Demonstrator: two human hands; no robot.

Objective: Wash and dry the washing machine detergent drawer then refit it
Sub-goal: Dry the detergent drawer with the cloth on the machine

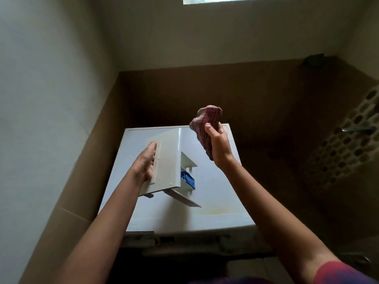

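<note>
Nearest: a red-and-purple sleeve [338, 271] on the right forearm, both arms raised forward.

Left hand [146, 160] holds the detergent drawer [170, 160] in the air by its front panel. The thumb lies along the panel's edge and the other fingers are hidden behind it, so I read it as a clamp on the edge. The drawer is tilted with its compartments turned to the right and the blue insert [187, 179] showing, likely to open the inside to the other hand.

Right hand [218, 146] is near the drawer but apart from it, fingers curled round a bunched reddish cloth [207, 121], thumb pressed on its front. Looks like the drying step.

Below and beyond: the white top of the washing machine [215, 212]. The drawer is held over it, perhaps to catch drips. A dark gap at the machine's front edge may be the slot; too blurred to tell.

Far: brown wall [205, 89], bright window [235, 0] high up.
</note>
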